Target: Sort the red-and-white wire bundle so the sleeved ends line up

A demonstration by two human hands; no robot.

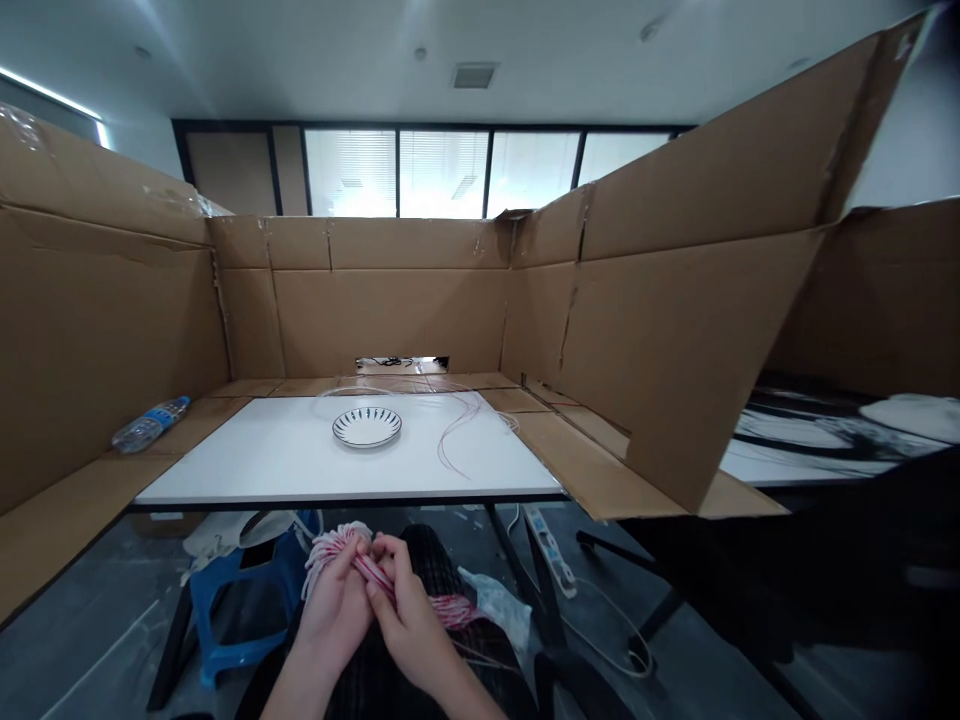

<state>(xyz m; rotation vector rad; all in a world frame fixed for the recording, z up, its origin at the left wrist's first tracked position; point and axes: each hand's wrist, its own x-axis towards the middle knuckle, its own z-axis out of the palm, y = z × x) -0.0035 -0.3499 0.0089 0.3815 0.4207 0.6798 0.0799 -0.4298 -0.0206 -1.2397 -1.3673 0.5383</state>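
A bundle of pink and white yarn (324, 556) is held low over my lap, below the table's front edge. Its looped end fans out at the left, beside my left hand (341, 597), whose fingers are closed around the strands. Close by, my right hand (403, 608) pinches the same yarn between thumb and fingers. Between the two hands the strands run tightly together. More loose yarn trails across my lap to the right of my right hand. My palms and fingers hide part of the bundle.
On the white table (262, 460) stands a plate with dark rim marks (367, 427); thin strands (450, 440) lie at its right. A plastic bottle (151, 424) rests at the left. Cardboard walls (390, 310) surround the table. Below are a blue stool (240, 600) and a power strip (550, 550).
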